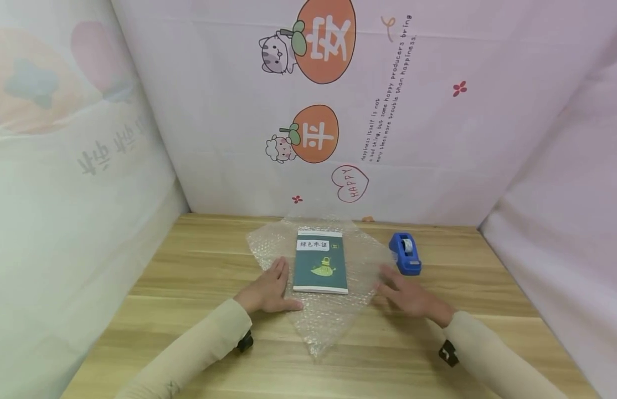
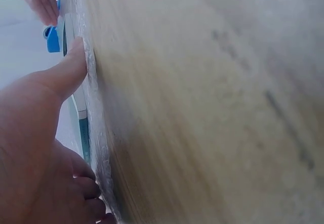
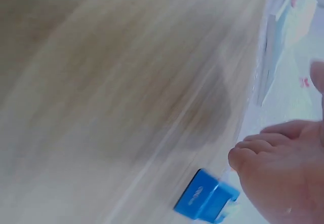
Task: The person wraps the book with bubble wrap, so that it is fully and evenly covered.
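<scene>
A green book (image 1: 320, 261) with a white title label lies face up on a sheet of clear bubble wrap (image 1: 318, 321), turned so one corner points toward me. My left hand (image 1: 270, 289) rests on the wrap's left side with fingers straight and thumb spread, just beside the book. In the left wrist view the left thumb (image 2: 71, 72) touches the sheet's edge. Over at the right edge of the wrap, my right hand (image 1: 408, 293) is slightly blurred, its fingers extended and touching or just above the sheet. Nothing shows gripped in either hand.
A blue tape dispenser (image 1: 406, 255) with a roll of tape stands right of the wrap, close to my right fingers. The wooden table (image 1: 199, 277) meets printed cloth walls (image 1: 229, 138) at the back and both sides.
</scene>
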The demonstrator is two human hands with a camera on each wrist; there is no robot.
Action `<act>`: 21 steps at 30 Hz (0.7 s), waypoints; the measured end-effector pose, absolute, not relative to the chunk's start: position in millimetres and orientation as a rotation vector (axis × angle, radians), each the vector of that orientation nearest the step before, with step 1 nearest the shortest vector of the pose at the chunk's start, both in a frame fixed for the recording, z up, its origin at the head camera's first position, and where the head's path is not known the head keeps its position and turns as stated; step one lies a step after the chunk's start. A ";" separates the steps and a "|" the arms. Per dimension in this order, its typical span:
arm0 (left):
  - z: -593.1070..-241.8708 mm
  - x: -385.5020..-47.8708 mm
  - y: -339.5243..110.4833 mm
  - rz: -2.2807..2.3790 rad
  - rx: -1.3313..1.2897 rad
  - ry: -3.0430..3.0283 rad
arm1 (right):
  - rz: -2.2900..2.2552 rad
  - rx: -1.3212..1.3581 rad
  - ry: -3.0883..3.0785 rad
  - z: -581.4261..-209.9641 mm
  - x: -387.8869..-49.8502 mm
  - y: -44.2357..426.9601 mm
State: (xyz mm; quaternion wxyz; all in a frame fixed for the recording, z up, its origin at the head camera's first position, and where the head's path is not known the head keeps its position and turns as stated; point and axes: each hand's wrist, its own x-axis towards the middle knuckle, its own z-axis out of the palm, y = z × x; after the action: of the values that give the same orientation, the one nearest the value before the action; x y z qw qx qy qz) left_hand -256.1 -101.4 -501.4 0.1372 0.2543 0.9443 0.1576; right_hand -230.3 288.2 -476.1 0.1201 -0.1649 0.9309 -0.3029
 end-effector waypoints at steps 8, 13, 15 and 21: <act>-497.6 -252.8 -101.4 0.432 0.717 2.722 | -1.359 -0.220 2.602 -470.5 -226.1 302.5; -495.1 -249.3 -101.9 0.437 0.731 2.719 | -1.747 -0.027 2.242 -472.7 -229.6 308.4; -495.1 -248.4 -101.5 0.429 0.751 2.717 | -1.870 0.021 2.102 -474.4 -230.9 309.7; -494.8 -248.0 -98.6 0.435 0.836 2.704 | -2.098 0.121 1.822 -482.1 -232.6 307.6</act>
State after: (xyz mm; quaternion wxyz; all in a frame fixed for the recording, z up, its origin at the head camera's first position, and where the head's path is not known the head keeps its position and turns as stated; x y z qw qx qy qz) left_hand -248.0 -98.6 -494.8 0.1388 0.2890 0.9352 0.1505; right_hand -232.6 307.6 -482.1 0.1789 0.0429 0.6445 -0.7421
